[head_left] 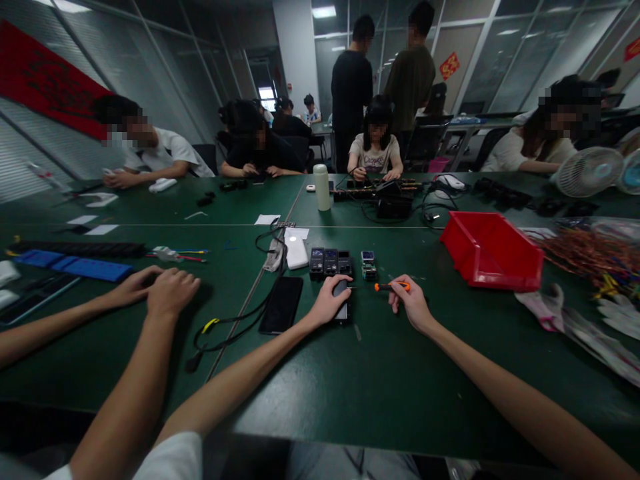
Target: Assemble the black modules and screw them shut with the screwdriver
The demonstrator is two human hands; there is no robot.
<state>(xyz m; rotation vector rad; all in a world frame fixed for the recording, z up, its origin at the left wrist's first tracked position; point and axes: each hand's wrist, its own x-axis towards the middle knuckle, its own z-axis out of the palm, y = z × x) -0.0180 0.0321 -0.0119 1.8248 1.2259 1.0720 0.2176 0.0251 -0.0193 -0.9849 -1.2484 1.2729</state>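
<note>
My right hand [411,307] is closed around an orange-and-black screwdriver [384,287], its thin shaft pointing left toward a small dark box-shaped device [343,311]. My left hand [327,301] grips that device against the green table [400,387], fingers over its upper end. Just beyond it stand several similar black box devices [324,262] in a row. To their right lies a small module with an exposed circuit board [369,265]. A black phone [281,305] rests left of my left hand, and a white box-like item [297,252] sits behind it.
A red plastic bin [493,252] stands at the right, with copper wires [590,257] beyond. A black cable [250,310] runs left of the phone. A co-worker's hands [173,291] rest at the left, near blue strips [75,263]. A pale green bottle [321,188] stands farther back.
</note>
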